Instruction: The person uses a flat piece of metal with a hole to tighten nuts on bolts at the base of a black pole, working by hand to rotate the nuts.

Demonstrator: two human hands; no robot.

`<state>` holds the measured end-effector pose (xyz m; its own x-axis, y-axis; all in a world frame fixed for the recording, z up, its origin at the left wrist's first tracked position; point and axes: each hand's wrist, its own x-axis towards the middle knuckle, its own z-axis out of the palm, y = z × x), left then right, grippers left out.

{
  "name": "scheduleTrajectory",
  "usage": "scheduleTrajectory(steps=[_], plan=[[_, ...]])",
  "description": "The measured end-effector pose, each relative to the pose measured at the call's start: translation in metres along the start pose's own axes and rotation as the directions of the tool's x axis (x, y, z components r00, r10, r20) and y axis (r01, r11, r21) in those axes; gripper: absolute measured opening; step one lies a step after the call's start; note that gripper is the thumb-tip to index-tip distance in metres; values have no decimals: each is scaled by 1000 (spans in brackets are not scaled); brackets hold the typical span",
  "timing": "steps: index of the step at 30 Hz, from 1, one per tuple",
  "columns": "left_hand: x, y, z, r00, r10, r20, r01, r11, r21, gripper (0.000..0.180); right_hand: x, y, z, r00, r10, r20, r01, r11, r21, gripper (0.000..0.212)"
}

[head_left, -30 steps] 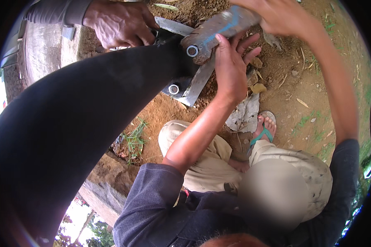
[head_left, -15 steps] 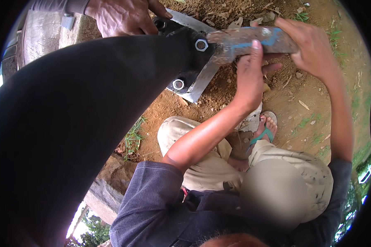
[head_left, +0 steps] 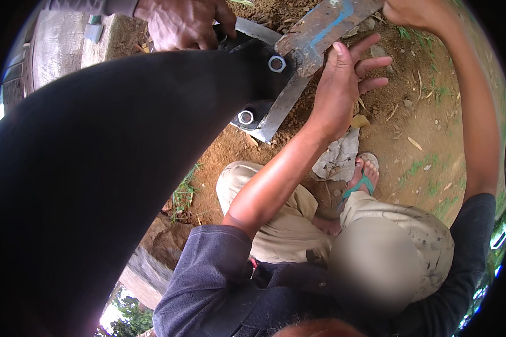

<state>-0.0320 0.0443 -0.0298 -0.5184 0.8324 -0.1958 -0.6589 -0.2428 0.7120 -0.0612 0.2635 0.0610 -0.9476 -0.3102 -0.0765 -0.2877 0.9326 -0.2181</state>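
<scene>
A flat, rusty metal bar (head_left: 327,35) with streaked blue paint slants from beside a hex nut (head_left: 277,64) up to the top right. My right hand (head_left: 419,14) is closed on its far end, cut off partly by the top edge. My left hand (head_left: 343,84) is open under the bar, fingers spread and thumb against its lower edge. The nut sits on a thick, curved black metal arm (head_left: 146,106). Bright steel blades (head_left: 281,109) are fixed at its end, with a second nut (head_left: 245,117) lower down.
Another person's hand (head_left: 183,25), in a grey sleeve, rests on the metal part at top left. Below are brown soil (head_left: 399,135), dry leaves (head_left: 337,157) and my sandalled foot (head_left: 365,177). Pale wood (head_left: 56,50) stands far left, with a rock-like block (head_left: 157,247) at lower left.
The bar's far end has swung upward, away from me, with my right hand on it. My left hand's fingers have spread. The other person's hand has shifted slightly right.
</scene>
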Motion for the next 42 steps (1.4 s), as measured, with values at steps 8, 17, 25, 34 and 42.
scheduleTrajectory(steps=[8,17,25,34,42], plan=[[-3,1,-3,987,28,-161,-41,996,-75,64,13,1,26,989,-93,-111,85,994,-73,47],[-4,-4,-6,965,88,-245,-95,995,-17,69,8,-9,30,989,-6,-150,-3,998,-60,38],[-19,-21,8,892,123,-436,-166,984,-62,60,-74,-112,80,846,517,-134,-501,855,134,55],[-31,-26,20,954,123,-273,-123,992,18,60,-107,-96,71,867,468,-172,-450,883,135,56],[-3,-8,-14,988,42,-148,-39,999,24,62,-7,-8,47,986,4,-169,10,997,81,32]])
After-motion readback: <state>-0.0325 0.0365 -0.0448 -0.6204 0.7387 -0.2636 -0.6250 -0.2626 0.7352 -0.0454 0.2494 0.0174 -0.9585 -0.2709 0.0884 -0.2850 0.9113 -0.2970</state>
